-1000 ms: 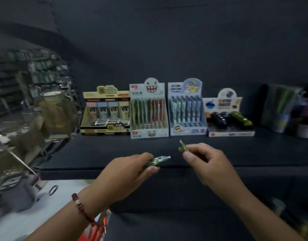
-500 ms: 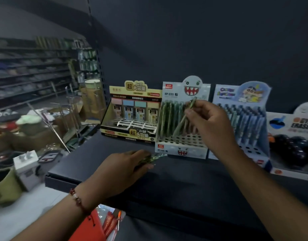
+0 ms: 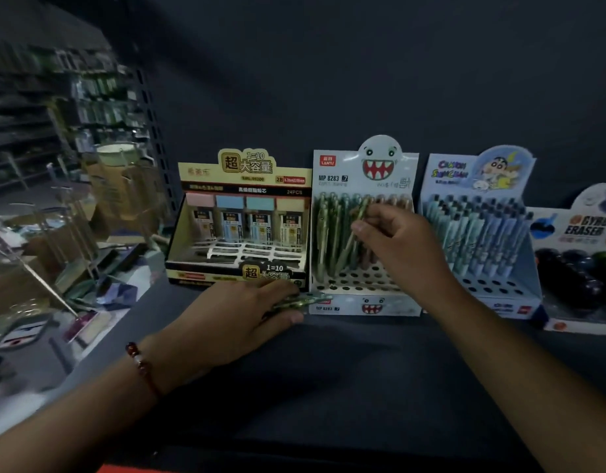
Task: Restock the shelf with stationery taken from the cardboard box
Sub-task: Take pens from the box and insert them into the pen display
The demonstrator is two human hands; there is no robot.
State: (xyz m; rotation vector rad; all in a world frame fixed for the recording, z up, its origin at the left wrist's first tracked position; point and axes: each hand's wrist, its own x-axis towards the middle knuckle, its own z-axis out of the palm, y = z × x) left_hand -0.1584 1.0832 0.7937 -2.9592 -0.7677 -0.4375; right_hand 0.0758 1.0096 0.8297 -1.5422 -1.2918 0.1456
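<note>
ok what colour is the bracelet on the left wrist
Dark red beaded bracelet, head view.

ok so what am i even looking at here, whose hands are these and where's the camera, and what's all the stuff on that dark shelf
There is no machine here. A person wears a wide-angle camera on the head, which looks forward and down, so the two arms that reach in from the bottom are that person's own.

The dark shelf carries four display boxes in a row. From left to right: a yellow box of pencil leads, a white monster-face pen box, a pale blue cartoon pen box, and an eraser box cut off by the edge.

The right hand pinches a green pen in its fingers, over the monster-face box, as if to slot it into a hole. The left hand, with a beaded bracelet at the wrist, holds more green pens low near the shelf.

The left background is blurred shop clutter.
</note>
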